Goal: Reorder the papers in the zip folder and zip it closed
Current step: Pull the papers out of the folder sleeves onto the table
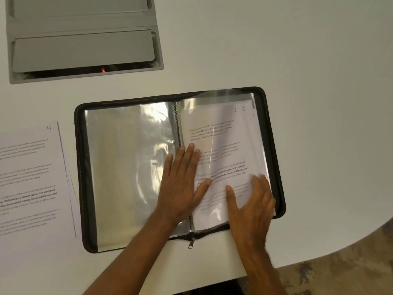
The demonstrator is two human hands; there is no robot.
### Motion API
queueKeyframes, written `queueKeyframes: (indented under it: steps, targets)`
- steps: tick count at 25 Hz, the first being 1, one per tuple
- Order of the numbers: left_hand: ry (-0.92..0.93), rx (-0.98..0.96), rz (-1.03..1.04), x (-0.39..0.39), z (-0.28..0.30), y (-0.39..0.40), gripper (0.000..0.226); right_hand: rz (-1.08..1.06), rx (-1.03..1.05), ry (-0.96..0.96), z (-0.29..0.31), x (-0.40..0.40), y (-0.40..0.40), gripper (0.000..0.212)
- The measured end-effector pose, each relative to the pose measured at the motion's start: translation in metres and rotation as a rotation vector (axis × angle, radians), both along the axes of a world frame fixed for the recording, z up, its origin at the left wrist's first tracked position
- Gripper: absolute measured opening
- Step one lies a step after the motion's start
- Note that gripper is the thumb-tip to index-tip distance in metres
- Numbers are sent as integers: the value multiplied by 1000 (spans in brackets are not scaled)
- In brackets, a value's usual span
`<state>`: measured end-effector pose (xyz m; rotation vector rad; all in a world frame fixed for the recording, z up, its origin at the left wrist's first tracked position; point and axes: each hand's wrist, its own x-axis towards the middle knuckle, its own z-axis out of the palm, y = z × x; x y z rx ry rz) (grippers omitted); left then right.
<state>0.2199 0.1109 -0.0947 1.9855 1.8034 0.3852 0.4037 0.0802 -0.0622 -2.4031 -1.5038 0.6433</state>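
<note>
Big white table (297, 50) filling most of the view, rounded edge at lower right with mottled floor (350, 273) past it. Set into the tabletop at upper left, a grey hatch (85, 39) with two flaps, a little red glow showing in the gap under the nearer flap.

Middle of the table: dark zip folder (274, 145) lying wide open and flat, a bit rotated. Left half just shiny clear sleeves (127, 167), no sheet visible in them. Right half holding printed papers (223, 135) under a plastic sleeve, handwritten marks near the top right corner, one looking like a 6. Ring spine (177, 124) running down the centre.

Left of the folder, well clear of the hands: a loose stack of printed sheets (32, 177) on the table, top one marked 4 in the corner, partly cut off by the frame edge.

Left hand (182, 184) flat on the page right next to the spine, fingers straight and spread a little, pressing down, gripping nothing. Right hand (251, 205) down at the lower right of the same page, fingers fairly straight and resting on the sleeve, thumb stretched out toward the left hand; fingertip area blurry, so can't tell whether an edge is pinched.

Zipper pull (191, 243) dangling at the near edge, right by the spine, zip fully undone.
</note>
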Motion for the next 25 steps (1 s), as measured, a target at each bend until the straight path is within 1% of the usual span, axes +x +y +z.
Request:
queueKeyframes:
  steps: [2, 5, 9, 11, 14, 16, 18, 19, 20, 21, 22, 23, 25]
  targets:
    - [-97, -7, 58, 1, 4, 1, 86, -2, -12, 83, 2, 2, 14, 84]
    - [-162, -22, 160, 7, 8, 5, 93, 52, -40, 190, 5, 4, 43, 79]
    - [-235, -1, 262, 12, 12, 13, 93, 155, -82, 203, 10, -3, 93, 73]
    - [-305, 8, 322, 10, 21, 37, 93, 191, -102, 201, 11, -9, 113, 71]
    - [-435, 28, 431, -3, 40, 109, 90, 222, -116, 224, 12, -14, 122, 71]
    - [-475, -26, 465, -17, 55, 161, 78, 233, -126, 242, 13, -12, 121, 74]
    - [-555, -72, 444, -33, 67, 197, 46, 217, -136, 292, 14, -9, 120, 72]
    - [-627, -121, 421, -38, 72, 208, 30, 192, -128, 327, 16, -7, 121, 69]
    - [-703, -182, 390, -42, 76, 215, 20, 161, -100, 362, 17, -5, 125, 64]
    - [-753, -231, 355, -45, 79, 218, 15, 133, -63, 394, 18, -4, 130, 57]
    - [-765, -257, 325, -46, 82, 220, 14, 114, -28, 414, 18, -4, 137, 52]
    - [-741, -268, 303, -47, 83, 221, 14, 109, -6, 427, 18, -5, 146, 50]
    - [-603, -275, 271, -47, 83, 223, 21, 120, 6, 446, 17, -8, 163, 53]
